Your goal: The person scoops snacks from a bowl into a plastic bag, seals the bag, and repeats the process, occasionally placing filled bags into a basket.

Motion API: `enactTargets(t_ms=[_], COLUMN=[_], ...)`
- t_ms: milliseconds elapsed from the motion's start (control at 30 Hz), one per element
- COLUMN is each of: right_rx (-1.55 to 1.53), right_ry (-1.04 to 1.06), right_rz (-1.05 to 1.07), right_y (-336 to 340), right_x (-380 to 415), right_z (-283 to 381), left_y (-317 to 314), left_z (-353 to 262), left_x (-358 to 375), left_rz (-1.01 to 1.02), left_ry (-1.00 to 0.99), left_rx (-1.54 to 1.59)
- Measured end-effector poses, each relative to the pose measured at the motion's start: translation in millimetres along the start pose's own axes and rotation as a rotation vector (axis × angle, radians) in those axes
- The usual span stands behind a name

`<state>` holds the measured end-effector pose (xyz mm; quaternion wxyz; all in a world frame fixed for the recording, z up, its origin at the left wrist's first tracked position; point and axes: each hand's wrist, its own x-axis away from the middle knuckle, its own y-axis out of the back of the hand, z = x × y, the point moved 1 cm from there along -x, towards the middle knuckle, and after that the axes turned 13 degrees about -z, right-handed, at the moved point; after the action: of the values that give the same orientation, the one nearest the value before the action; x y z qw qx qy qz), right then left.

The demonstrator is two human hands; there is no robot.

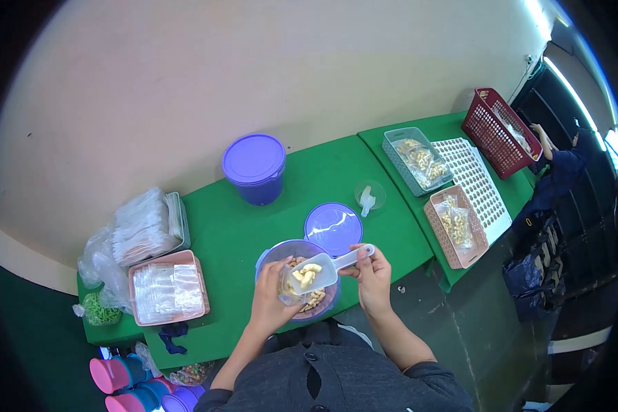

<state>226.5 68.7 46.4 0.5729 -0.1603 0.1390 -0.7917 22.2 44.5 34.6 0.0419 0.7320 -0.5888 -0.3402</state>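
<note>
My right hand (373, 280) grips the handle of a white plastic scoop (326, 272), which carries a few pale, curved snack pieces (308, 276) that look like cashews. My left hand (270, 296) is closed around a small clear plastic bag (289, 294) just under the scoop's front edge. Both hands are over a purple tub (332, 300) with more snack pieces inside; the hands and scoop partly hide its contents. Beside the tub's far rim lies its round purple lid (334, 229).
A lidded purple bucket (255, 168) stands near the wall. Flat clear bags fill a pink basket (169, 255) on the left. Filled packets lie in a green basket (419, 163) and a pink basket (484, 250) at right, near a red basket (484, 130). Another person (563, 165) is far right.
</note>
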Motion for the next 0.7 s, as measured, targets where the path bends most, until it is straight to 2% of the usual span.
enactTargets(t_ms=[67, 133, 167, 233, 467, 533, 700], right_rx=[0.018, -0.003, -0.002, 0.042, -0.001, -0.037, -0.052], right_ry=[0.005, 0.1, 0.101, 0.238, 0.331, 0.302, 0.378], right_rz=[-0.01, -0.128, -0.134, -0.081, -0.232, -0.41, -0.529], right_y=[-3.5, -8.5, -9.6, -12.7, -14.0, -11.3, -9.6], right_x=[8.3, 19.1, 25.9, 42.4, 74.7, 81.9, 109.0], right_z=[-3.5, -4.2, -5.7, -8.2, -8.5, -10.9, -1.9], left_y=[4.3, 10.3, 13.0, 18.0, 20.4, 18.9, 16.0], left_z=[7.3, 11.0, 11.6, 13.7, 17.7, 17.4, 12.7], left_x=[2.7, 5.8, 5.9, 5.4, 0.8, -0.8, 3.5], left_rz=[0.042, 0.087, 0.119, 0.162, 0.261, 0.3, 0.318], left_ry=[-0.01, -0.019, -0.009, -0.004, -0.086, -0.096, -0.178], left_rx=[0.008, 0.015, 0.031, 0.05, 0.149, 0.19, 0.299])
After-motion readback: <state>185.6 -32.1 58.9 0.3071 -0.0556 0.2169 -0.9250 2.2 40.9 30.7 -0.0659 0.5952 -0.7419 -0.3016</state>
